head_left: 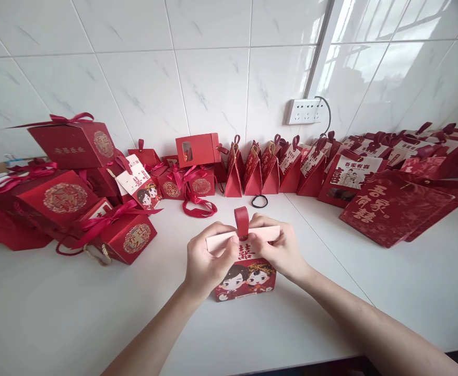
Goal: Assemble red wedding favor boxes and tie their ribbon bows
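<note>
A small red gift box point(245, 282) stands on the white worktop point(56, 313), near the middle of its front edge, with a cartoon couple printed on the side that faces the camera. Both hands are on its top. The left hand point(207, 263) is closed in a pinch on the left end of the pale pink flap point(216, 241) that runs across the top of the box, thumb towards the camera and fingers curled behind. The right hand point(281, 250) pinches the right end of the same flap in the same way. Between the two hands a red ribbon loop point(242, 222) stands upright out of the middle of the flap

Towards the back left corner of the worktop lies a heap of larger red boxes point(62, 201) with round gold emblems and dark red bows, some stacked on others. Along the back edge, against the tiled wall point(213, 78), a row of red pointed bags point(252, 175) stands upright. A black hair tie point(259, 201) lies just in front of them, well apart from the hands. Towards the right edge, flat red paper bags point(393, 211) with gold characters lie overlapping one another. A white wall socket point(305, 111) sits on the tiles above the row
</note>
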The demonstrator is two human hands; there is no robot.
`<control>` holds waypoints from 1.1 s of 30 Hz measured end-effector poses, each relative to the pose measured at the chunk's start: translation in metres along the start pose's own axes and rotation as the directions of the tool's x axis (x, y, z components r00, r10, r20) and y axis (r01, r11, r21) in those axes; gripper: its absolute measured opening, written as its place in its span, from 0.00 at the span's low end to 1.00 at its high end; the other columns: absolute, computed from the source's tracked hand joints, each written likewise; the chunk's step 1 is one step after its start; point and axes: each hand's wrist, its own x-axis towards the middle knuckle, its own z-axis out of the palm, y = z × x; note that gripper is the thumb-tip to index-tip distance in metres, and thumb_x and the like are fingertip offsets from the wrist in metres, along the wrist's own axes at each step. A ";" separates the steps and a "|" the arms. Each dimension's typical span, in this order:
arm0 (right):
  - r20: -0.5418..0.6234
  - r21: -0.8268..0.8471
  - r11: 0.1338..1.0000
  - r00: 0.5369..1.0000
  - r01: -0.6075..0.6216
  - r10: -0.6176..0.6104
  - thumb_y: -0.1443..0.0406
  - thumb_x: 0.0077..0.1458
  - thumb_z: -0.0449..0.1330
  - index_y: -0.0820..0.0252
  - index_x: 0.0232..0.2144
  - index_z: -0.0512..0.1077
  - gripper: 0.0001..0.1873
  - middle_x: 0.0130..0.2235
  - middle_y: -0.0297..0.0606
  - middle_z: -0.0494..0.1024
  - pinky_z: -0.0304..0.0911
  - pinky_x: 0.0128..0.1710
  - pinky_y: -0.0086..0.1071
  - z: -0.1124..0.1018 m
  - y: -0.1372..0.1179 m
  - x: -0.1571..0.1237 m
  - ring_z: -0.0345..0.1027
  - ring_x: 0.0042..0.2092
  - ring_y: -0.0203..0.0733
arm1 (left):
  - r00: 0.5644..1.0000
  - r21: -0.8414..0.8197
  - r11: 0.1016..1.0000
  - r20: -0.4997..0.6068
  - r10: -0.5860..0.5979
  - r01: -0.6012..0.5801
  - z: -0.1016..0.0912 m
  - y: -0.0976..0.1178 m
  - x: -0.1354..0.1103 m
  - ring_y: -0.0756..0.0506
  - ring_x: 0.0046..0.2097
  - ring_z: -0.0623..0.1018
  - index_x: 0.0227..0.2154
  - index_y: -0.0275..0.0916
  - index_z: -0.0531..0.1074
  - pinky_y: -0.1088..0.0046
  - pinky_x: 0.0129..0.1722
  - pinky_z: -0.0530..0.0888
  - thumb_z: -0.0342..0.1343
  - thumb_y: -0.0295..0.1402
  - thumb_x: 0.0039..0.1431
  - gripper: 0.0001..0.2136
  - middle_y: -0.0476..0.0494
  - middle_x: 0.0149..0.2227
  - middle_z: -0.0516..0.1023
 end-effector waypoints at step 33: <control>0.162 0.808 0.417 0.838 -0.415 0.521 0.73 0.58 0.50 0.63 0.33 0.72 0.10 0.29 0.36 0.78 0.73 0.33 0.26 -0.011 0.040 0.019 0.73 0.30 0.34 | 0.996 0.019 0.999 0.086 -0.028 0.026 0.003 -0.034 0.007 0.43 0.48 0.74 0.56 0.44 0.54 0.63 0.46 0.72 0.60 0.39 0.53 0.30 0.39 0.49 0.71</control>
